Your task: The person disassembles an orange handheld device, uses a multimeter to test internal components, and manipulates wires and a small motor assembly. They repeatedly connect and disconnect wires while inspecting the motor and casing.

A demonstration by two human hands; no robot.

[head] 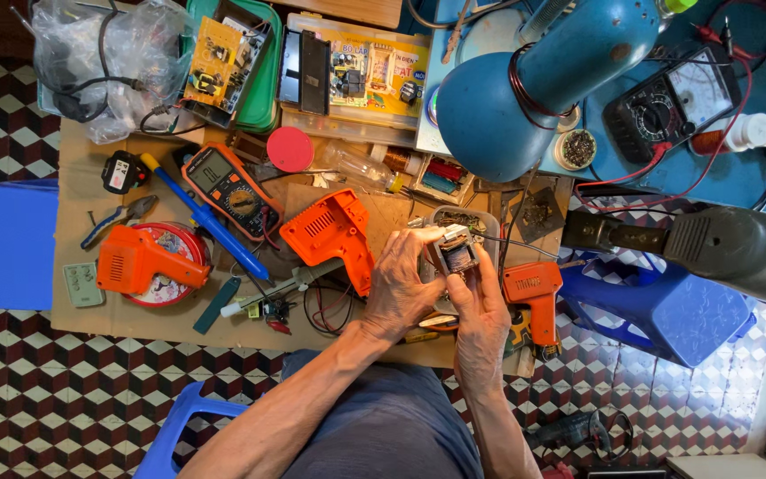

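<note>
Board: a brown work board (73, 168) lies on a checkered tile floor (64, 390), crowded with tools and parts.
Lamp: a blue desk lamp (525, 89) leans over the board's far right, its shade just beyond the hands.
Stool: a blue plastic stool (667, 306) stands right of the board, under a grey-green casing (738, 248).
Shells: one orange tool shell (334, 232) lies just left of the hands; a second orange body (139, 262) rests on a red-rimmed round tin (175, 275) (well apart, at the board's left).
Meters: an orange multimeter (228, 188) sits behind the shells; a black analogue meter (671, 102) lies at far right with red leads.
Left hand: the left hand (401, 288) grasps the transformer from the left, fingers curled over its top.
Right hand: the right hand (482, 310) pinches the same part from below and right, thumb up against it.
Transformer: a small wound transformer (457, 253), copper coil in a pale frame, is held between both hands above the board's near edge, just in front of a clear parts tray (489, 220).
Gun: a small orange soldering gun (534, 297) lies just right of the right hand.
</note>
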